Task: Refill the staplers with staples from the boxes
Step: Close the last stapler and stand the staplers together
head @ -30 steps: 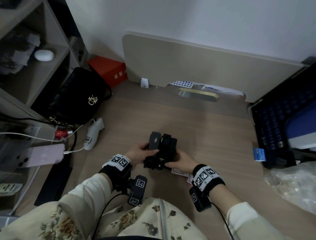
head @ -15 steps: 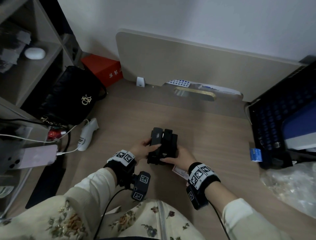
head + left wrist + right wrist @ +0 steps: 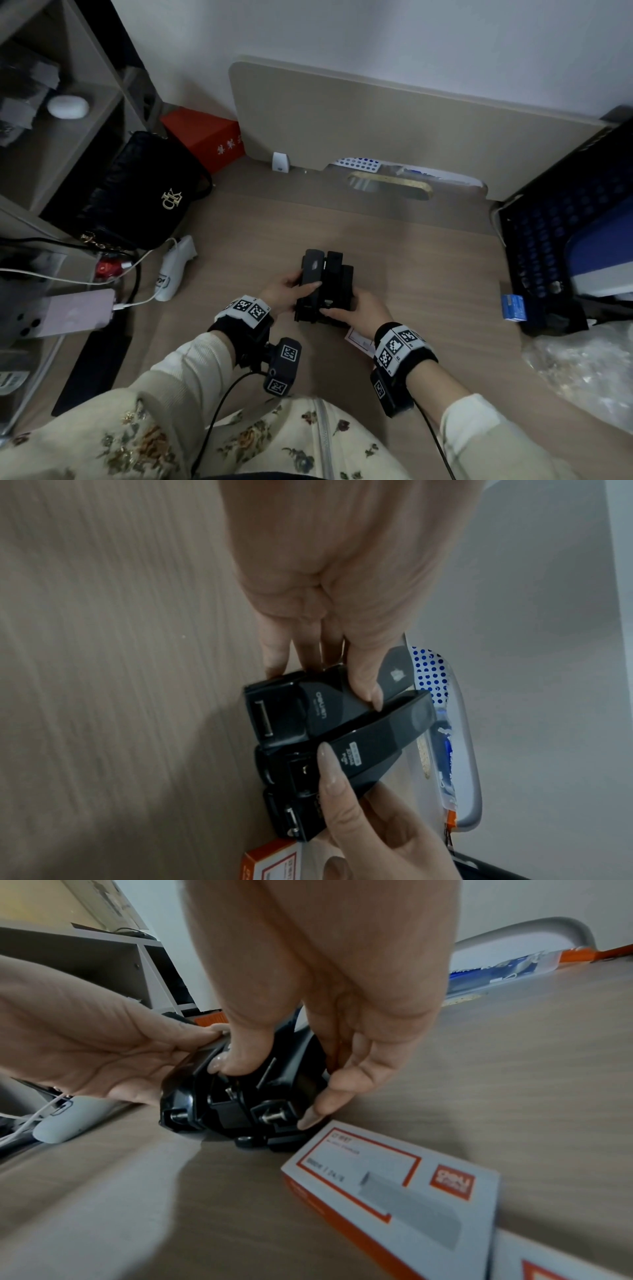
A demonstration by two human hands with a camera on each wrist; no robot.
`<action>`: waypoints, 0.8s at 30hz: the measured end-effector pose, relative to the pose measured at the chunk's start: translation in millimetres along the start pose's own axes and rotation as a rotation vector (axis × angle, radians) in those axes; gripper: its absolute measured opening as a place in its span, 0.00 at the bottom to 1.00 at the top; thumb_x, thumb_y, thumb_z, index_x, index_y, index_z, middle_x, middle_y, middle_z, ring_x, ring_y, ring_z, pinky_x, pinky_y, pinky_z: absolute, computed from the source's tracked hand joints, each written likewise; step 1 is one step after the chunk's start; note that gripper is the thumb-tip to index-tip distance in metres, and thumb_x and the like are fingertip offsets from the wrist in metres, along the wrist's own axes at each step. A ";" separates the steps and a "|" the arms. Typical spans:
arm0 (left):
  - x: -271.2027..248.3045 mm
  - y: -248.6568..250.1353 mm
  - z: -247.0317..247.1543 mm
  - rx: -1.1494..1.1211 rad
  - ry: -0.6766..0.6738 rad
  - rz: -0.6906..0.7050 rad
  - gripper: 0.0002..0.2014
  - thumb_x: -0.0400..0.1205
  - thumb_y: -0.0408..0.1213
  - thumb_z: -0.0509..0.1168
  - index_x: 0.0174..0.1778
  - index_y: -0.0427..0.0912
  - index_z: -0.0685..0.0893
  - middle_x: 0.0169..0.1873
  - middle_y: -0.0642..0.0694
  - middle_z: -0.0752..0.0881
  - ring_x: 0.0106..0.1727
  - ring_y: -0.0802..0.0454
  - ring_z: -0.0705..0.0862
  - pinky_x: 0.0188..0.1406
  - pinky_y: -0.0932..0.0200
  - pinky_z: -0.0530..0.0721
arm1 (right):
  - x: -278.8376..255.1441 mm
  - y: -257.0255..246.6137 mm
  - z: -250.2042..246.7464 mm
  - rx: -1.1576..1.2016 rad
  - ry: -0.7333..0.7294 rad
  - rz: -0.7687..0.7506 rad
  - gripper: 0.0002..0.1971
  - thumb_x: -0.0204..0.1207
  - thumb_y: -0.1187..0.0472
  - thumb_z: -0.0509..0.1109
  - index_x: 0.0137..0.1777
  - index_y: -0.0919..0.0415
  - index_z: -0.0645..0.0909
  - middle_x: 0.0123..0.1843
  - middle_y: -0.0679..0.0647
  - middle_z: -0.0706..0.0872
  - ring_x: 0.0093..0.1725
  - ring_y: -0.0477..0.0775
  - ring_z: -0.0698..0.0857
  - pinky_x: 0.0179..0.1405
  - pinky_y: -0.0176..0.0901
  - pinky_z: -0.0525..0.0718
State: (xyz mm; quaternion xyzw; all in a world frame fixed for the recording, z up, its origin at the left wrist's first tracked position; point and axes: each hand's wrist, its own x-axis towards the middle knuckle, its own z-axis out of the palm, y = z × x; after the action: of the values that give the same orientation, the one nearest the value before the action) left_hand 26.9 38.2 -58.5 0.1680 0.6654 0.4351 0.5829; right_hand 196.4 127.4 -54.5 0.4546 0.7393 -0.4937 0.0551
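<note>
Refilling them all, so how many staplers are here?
3, side by side on the desk: left stapler in the left hand, middle stapler, right stapler in the right hand. No others visible.

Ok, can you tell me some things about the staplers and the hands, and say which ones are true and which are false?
1. Both hands hold the cluster of black staplers. True: the left hand grips the left side and the right hand the right side.
2. The staplers are red. False: they are black.
3. A staple box lies on the desk beside the staplers. True: it is white with orange trim, next to the right hand.
4. A pink phone is plugged into a white cable. True.
5. The black handbag sits on the right side of the desk. False: it is on the left, by the shelf.
</note>
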 end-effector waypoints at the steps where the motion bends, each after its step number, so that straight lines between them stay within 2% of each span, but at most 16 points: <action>1: -0.3 0.7 -0.4 -0.001 -0.002 0.004 0.22 0.82 0.39 0.69 0.73 0.43 0.78 0.62 0.41 0.87 0.58 0.46 0.87 0.42 0.64 0.89 | -0.4 -0.8 0.7 0.002 0.005 -0.003 0.30 0.66 0.43 0.78 0.67 0.50 0.77 0.60 0.46 0.86 0.58 0.47 0.84 0.55 0.39 0.81; 5: 1.3 2.0 -2.0 -0.013 -0.010 0.018 0.21 0.83 0.37 0.67 0.74 0.44 0.77 0.63 0.40 0.86 0.54 0.49 0.87 0.42 0.64 0.88 | 2.1 -0.3 5.2 0.004 0.021 -0.004 0.30 0.66 0.42 0.78 0.66 0.51 0.78 0.60 0.48 0.87 0.59 0.48 0.84 0.59 0.44 0.83; 9: 3.7 4.1 -3.0 -0.018 -0.039 0.028 0.21 0.84 0.36 0.65 0.74 0.45 0.76 0.63 0.40 0.86 0.56 0.48 0.86 0.49 0.57 0.87 | 5.0 3.3 7.3 -0.024 0.030 0.018 0.33 0.63 0.37 0.77 0.67 0.50 0.78 0.61 0.48 0.87 0.59 0.49 0.85 0.58 0.47 0.84; 12: 4.9 4.2 -2.5 -0.028 -0.044 0.035 0.21 0.84 0.35 0.65 0.74 0.43 0.76 0.63 0.39 0.86 0.58 0.45 0.87 0.53 0.54 0.88 | 4.4 3.9 7.1 -0.026 0.039 0.023 0.34 0.62 0.36 0.77 0.67 0.49 0.78 0.61 0.47 0.87 0.59 0.48 0.85 0.59 0.47 0.84; 15: 4.1 3.7 -1.4 -0.028 -0.022 0.024 0.21 0.83 0.37 0.67 0.73 0.43 0.77 0.63 0.40 0.86 0.62 0.44 0.86 0.61 0.47 0.86 | 0.1 2.2 2.7 0.042 0.017 0.006 0.35 0.63 0.40 0.79 0.70 0.50 0.74 0.64 0.45 0.84 0.62 0.47 0.82 0.60 0.40 0.80; 17: 2.0 2.5 -1.5 -0.028 0.002 0.019 0.20 0.83 0.37 0.68 0.72 0.44 0.78 0.63 0.41 0.86 0.62 0.44 0.86 0.62 0.47 0.85 | -4.3 3.4 -2.6 0.088 -0.004 -0.009 0.39 0.63 0.40 0.79 0.73 0.50 0.70 0.68 0.46 0.80 0.67 0.48 0.79 0.63 0.41 0.78; 19: 0.6 0.4 -1.6 -0.013 0.037 0.029 0.21 0.81 0.38 0.70 0.71 0.44 0.79 0.65 0.40 0.85 0.63 0.46 0.85 0.67 0.46 0.82 | -10.0 9.1 -8.2 0.059 0.015 0.019 0.40 0.66 0.36 0.74 0.76 0.52 0.68 0.71 0.48 0.78 0.70 0.50 0.77 0.67 0.44 0.77; 22: -5.1 1.2 -2.4 -0.051 0.188 0.063 0.27 0.78 0.36 0.73 0.73 0.38 0.77 0.66 0.46 0.83 0.66 0.50 0.83 0.70 0.53 0.79 | -21.6 23.4 -14.3 0.002 0.131 0.091 0.38 0.69 0.29 0.64 0.73 0.54 0.73 0.70 0.49 0.80 0.65 0.49 0.80 0.66 0.49 0.80; 24: -9.5 2.4 -3.9 -0.101 0.258 0.094 0.28 0.77 0.35 0.74 0.74 0.38 0.77 0.64 0.46 0.83 0.67 0.50 0.82 0.70 0.55 0.78 | -30.8 34.3 -17.9 -0.041 0.196 0.102 0.34 0.70 0.29 0.64 0.69 0.52 0.76 0.67 0.48 0.82 0.62 0.48 0.81 0.64 0.49 0.80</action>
State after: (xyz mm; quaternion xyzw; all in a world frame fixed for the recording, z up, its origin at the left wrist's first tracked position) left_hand 25.2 31.1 -51.0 0.1120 0.7034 0.5127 0.4793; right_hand 245.7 125.8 -52.4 0.5365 0.7269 -0.4282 0.0166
